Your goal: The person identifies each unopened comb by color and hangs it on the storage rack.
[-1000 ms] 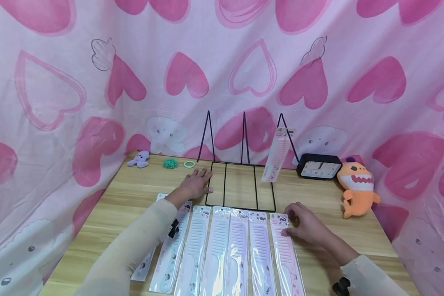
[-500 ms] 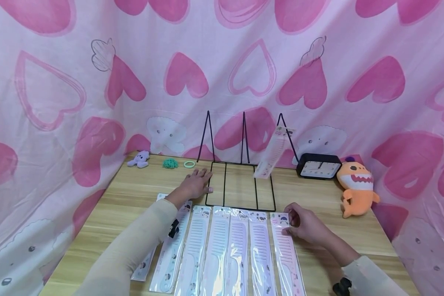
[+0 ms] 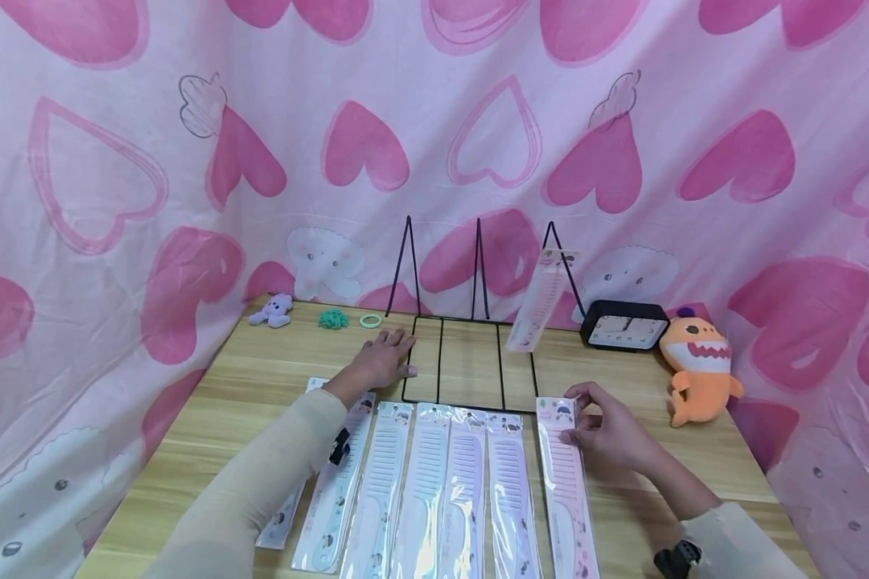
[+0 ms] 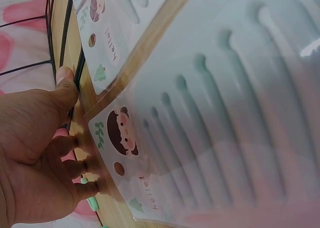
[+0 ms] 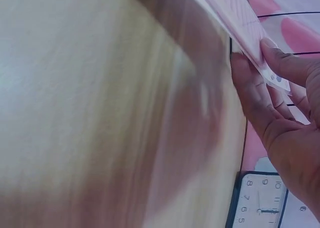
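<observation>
My right hand (image 3: 608, 426) pinches the upper right edge of a pink comb (image 3: 566, 482) in a clear sleeve, its thumb on the face and fingers behind in the right wrist view. That comb (image 5: 235, 17) tilts up from the wood there. My left hand (image 3: 380, 362) lies with fingers spread at the left side of a black wire rack (image 3: 500, 366). One pink sleeved comb (image 3: 539, 305) hangs from the rack's right-hand prong. Several more sleeved combs, such as a purple comb (image 3: 508, 482), lie side by side in front of the rack, partly under my left arm.
Along the back left stand a purple plush toy (image 3: 273, 311), a green tangle (image 3: 333, 319) and a pale green ring (image 3: 371, 321). A black clock (image 3: 626, 326) and an orange shark plush (image 3: 698, 370) stand at the right. A heart-printed curtain (image 3: 365, 145) encloses the table.
My right hand has lifted the pink comb's top end and shifted it slightly forward and right, apart from the row. The hanging comb swung left, then partly back. My left hand stays put.
</observation>
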`<move>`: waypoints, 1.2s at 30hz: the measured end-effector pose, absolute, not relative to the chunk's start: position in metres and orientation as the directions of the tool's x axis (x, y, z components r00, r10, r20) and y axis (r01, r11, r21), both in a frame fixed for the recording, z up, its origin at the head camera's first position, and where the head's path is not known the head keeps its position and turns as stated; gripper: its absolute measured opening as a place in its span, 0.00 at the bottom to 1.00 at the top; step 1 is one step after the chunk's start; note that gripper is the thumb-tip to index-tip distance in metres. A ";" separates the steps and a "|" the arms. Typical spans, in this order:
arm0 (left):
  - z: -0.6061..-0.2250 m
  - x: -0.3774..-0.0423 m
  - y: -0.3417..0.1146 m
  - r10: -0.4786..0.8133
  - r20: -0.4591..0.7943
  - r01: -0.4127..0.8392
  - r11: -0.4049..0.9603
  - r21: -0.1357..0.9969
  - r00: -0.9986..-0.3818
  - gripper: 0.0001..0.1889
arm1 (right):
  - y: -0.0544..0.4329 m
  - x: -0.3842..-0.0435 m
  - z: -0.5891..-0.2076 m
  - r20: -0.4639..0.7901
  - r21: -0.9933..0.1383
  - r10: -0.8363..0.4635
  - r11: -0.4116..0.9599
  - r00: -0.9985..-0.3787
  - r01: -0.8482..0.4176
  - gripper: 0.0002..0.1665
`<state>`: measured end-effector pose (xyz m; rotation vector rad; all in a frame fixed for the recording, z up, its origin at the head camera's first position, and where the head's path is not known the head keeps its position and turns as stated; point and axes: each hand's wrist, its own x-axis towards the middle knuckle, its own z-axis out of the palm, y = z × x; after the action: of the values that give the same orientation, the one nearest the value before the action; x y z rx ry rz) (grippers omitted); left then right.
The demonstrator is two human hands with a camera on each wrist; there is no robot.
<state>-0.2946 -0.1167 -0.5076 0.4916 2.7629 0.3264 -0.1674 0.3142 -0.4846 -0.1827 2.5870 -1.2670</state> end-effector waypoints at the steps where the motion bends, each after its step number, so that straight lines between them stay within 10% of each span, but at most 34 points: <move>1: -0.508 -0.295 -0.117 0.367 -0.265 0.295 0.915 0.275 -0.891 0.39 | 0.314 -0.168 -0.482 -0.171 -0.803 -0.226 0.596 -0.959 0.003 0.39; 25: -0.511 -0.296 -0.117 0.363 -0.268 0.286 0.915 0.286 -0.893 0.39 | 0.295 -0.170 -0.421 0.210 -0.800 -0.068 0.561 -0.975 -0.211 0.41; 36: -0.516 -0.302 -0.118 0.366 -0.281 0.273 0.907 0.320 -0.887 0.40 | 0.279 -0.163 -0.398 0.496 -0.719 -0.067 0.526 -0.866 -0.453 0.40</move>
<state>-0.3022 -0.1184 -0.5160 0.4721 2.7323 0.3901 -0.1632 0.2792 -0.3978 -0.5584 3.0903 -1.6829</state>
